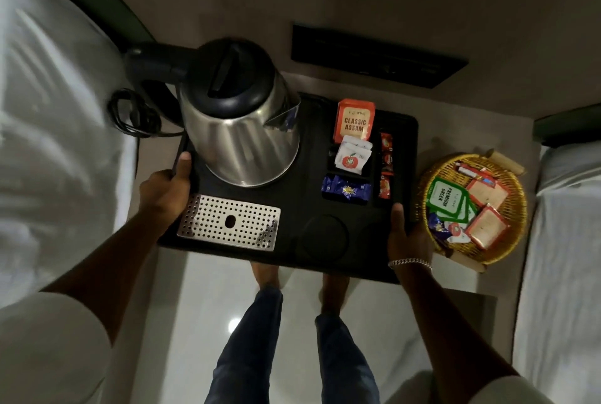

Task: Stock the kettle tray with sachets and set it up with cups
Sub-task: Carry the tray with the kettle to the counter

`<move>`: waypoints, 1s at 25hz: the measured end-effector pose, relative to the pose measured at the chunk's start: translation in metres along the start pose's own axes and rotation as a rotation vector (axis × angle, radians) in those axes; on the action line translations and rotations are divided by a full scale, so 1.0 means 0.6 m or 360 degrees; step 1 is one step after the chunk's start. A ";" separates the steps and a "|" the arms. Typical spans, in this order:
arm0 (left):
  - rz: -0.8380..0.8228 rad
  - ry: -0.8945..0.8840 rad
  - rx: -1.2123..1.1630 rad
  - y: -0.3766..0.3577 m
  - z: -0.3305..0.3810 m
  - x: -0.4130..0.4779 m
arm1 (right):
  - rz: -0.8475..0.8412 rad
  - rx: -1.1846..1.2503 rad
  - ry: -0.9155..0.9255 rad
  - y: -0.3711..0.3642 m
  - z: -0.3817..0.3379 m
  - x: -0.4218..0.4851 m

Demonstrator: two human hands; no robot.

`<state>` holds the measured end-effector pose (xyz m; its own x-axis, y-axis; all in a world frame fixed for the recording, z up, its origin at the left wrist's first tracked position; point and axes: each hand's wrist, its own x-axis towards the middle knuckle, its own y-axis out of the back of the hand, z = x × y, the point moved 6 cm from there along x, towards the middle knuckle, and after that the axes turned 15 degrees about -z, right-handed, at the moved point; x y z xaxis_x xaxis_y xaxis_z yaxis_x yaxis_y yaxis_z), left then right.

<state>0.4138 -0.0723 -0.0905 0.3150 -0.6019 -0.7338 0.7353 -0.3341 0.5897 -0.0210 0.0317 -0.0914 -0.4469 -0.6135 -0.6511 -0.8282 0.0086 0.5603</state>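
A black kettle tray (pixel 302 195) is held at both ends over the bedside table. My left hand (pixel 166 189) grips its left edge and my right hand (pixel 405 234) grips its right edge. A steel kettle (pixel 240 130) with a black lid stands on the tray's back left. A perforated metal drip plate (pixel 229 226) lies at the front left. The right-hand compartments hold an orange Classic Assam tea sachet (pixel 354 122), white sachets (pixel 351 156), a blue sachet (pixel 346 190) and red stick sachets (pixel 386 164). Two round cup recesses (pixel 325 236) at the front hold nothing. No cups are in view.
A round yellow wicker basket (pixel 512 189) with green, orange and other sachets sits right of the tray. White beds flank the table on the left (pixel 48 127) and right (pixel 566 241). The kettle's black cord (pixel 133 116) coils at the left. A dark switch panel (pixel 377 55) is on the wall behind.
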 end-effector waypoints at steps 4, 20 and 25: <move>0.0041 -0.0030 -0.0197 0.037 -0.036 -0.099 | -0.0152 -0.0072 0.0128 0.043 -0.040 -0.053; 0.0480 0.0113 -0.0978 0.191 -0.168 -0.681 | -0.0941 -0.0512 0.0871 0.251 -0.365 -0.326; 0.0672 0.0077 -0.1363 0.182 -0.274 -0.823 | -0.1164 -0.0644 0.1167 0.203 -0.419 -0.436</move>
<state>0.4375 0.3077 0.2805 0.6651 -0.5141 -0.5417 0.7386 0.5597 0.3757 0.0802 -0.0053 0.2755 0.5231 -0.6848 -0.5074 -0.5793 -0.7223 0.3777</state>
